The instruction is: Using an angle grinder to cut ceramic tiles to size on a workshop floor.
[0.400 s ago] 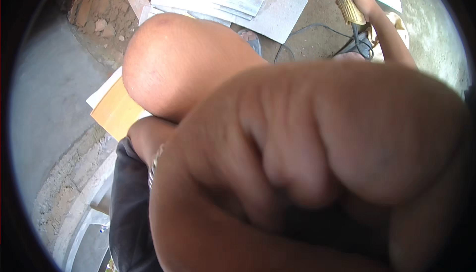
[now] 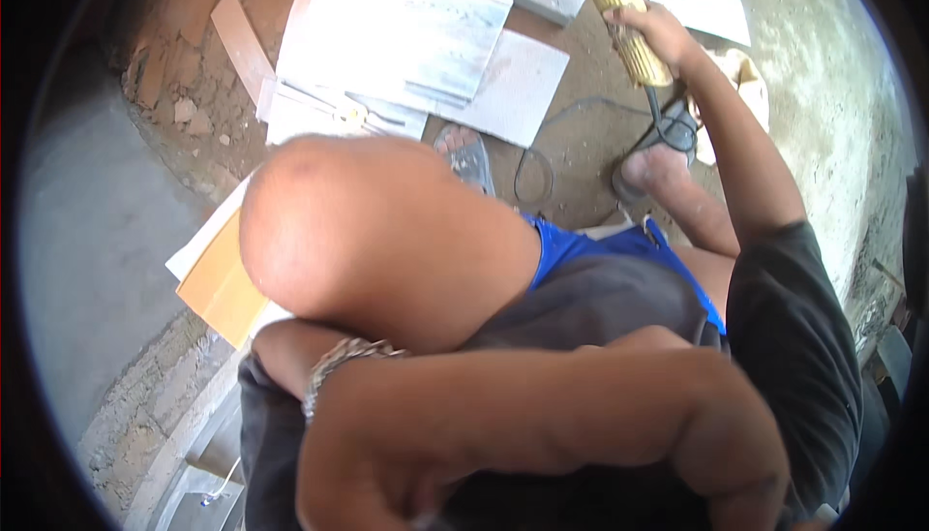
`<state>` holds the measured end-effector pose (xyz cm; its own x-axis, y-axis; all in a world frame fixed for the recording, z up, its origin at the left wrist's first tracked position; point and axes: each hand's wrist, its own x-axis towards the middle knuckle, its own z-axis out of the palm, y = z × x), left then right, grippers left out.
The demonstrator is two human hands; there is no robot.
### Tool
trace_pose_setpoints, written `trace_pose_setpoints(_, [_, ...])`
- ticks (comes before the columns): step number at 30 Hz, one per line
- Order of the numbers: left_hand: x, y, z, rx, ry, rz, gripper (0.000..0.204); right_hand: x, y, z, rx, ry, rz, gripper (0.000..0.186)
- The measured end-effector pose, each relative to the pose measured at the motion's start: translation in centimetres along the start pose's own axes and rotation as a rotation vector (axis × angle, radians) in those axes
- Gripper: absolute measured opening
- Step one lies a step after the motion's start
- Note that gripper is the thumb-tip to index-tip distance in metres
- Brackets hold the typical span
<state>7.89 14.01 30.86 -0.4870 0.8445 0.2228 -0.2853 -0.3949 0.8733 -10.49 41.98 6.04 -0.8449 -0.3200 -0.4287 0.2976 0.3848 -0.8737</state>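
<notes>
My left hand (image 2: 542, 410), with a silver chain bracelet (image 2: 339, 362) at its wrist, is very close and fills the lower middle. Its fingers are bent inward; the fingertips and anything between them are hidden. At the upper right my right hand (image 2: 668, 39) is closed around a yellow corded power tool (image 2: 644, 59) with a ribbed body. The tool's far end reaches the top edge, and I cannot see a disc or blade. Its dark cord (image 2: 654, 105) drops from the near end toward my sandalled foot (image 2: 658, 165).
Pale, grey-veined tiles (image 2: 387, 32) lie stacked ahead of my bent knee (image 2: 305, 212). Pliers-like tools (image 2: 353, 113) rest on the tiles' near edge. An orange board (image 2: 221, 284) lies left of the knee. Broken rubble (image 2: 189, 115) covers the far left ground; cord loops cross the floor.
My left hand has dropped lower in the picture, uncovering my lap and right arm. The view has shifted. My right hand still holds the yellow tool.
</notes>
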Motion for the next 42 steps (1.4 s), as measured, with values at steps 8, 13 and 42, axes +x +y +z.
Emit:
trace_pose_setpoints(8, [-10.0, 3.3, -13.1, 0.561, 1.2, -0.034, 0.066, 4.4, -0.8, -3.2, -0.259, 0.004, -0.049, 0.055])
trace_pose_setpoints(13, [-25.3, -12.0, -30.5, 1.332, 1.179, -0.981, 0.111, 10.8, -4.6, 0.4, -0.397, -0.044, -0.208, 0.055])
trace_pose_setpoints(42, [-19.6, -11.1, -41.8, 0.086, 1.497, 0.094, 0.052, 27.8, -14.4, 29.4, -0.564, -0.343, -0.578, 0.054])
